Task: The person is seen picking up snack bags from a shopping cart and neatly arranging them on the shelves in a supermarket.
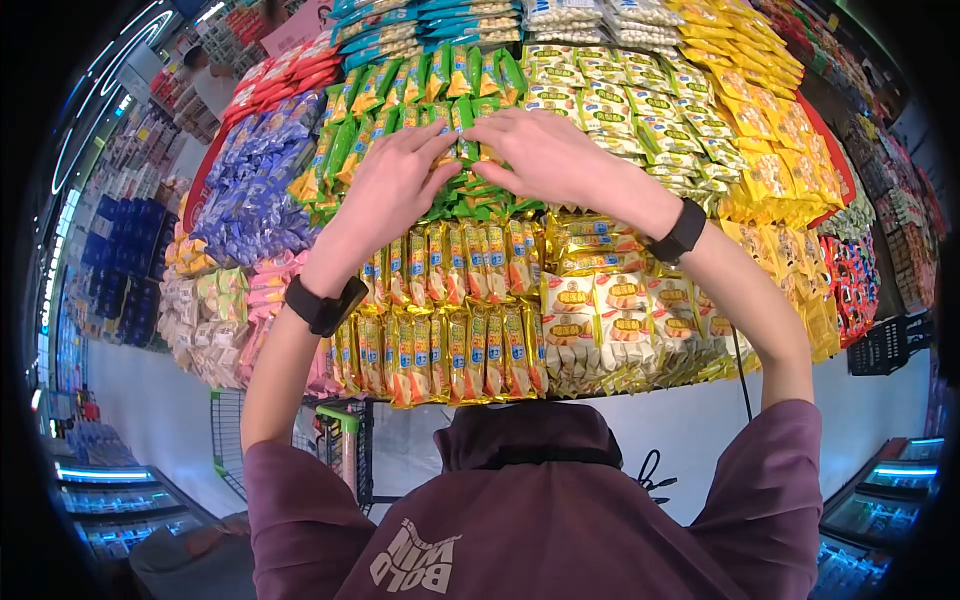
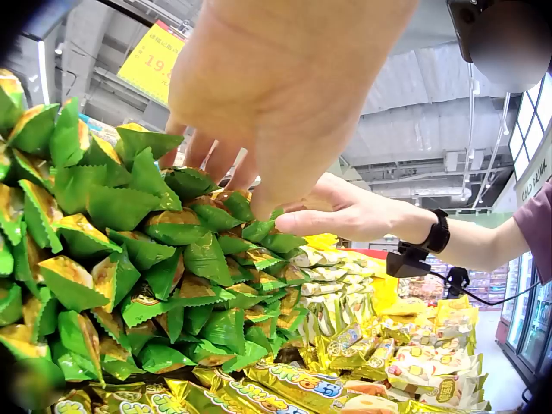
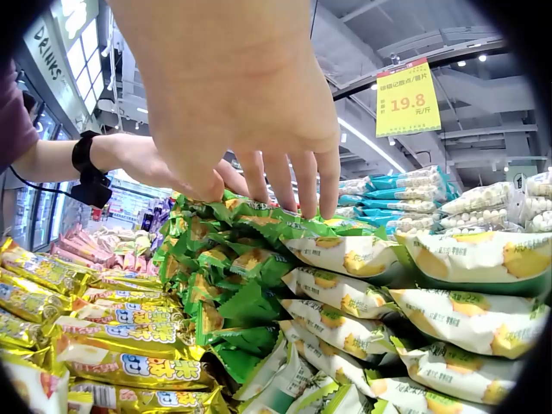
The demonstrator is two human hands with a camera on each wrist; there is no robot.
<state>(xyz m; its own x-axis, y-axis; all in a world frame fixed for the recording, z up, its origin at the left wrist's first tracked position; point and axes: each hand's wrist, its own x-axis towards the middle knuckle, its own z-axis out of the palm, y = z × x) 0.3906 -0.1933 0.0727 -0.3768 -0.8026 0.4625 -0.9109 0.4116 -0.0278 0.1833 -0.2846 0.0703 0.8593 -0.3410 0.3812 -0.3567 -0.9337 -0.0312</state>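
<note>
Both hands lie over a tall stack of green-and-yellow snack packets (image 1: 372, 85), their fingertips close together at its top. My left hand (image 1: 395, 180) reaches in from the left with fingers extended, its fingertips on the upper packets in the left wrist view. From the other side my right hand (image 1: 545, 155) rests on the same stack, fingers straight and pointing down onto the green packets (image 3: 250, 263). Neither hand has fingers curled round a packet. Beside the right hand sit white-and-green packets (image 3: 345, 293) in neat layers.
Gold-wrapped snack bars (image 1: 440, 350) and white packets (image 1: 620, 295) fill the near side of the display. Blue packets (image 1: 255, 180) lie left, yellow bags (image 1: 780, 130) right. A yellow price sign (image 3: 407, 99) hangs above. A shopping cart (image 1: 228, 430) stands below the display at left.
</note>
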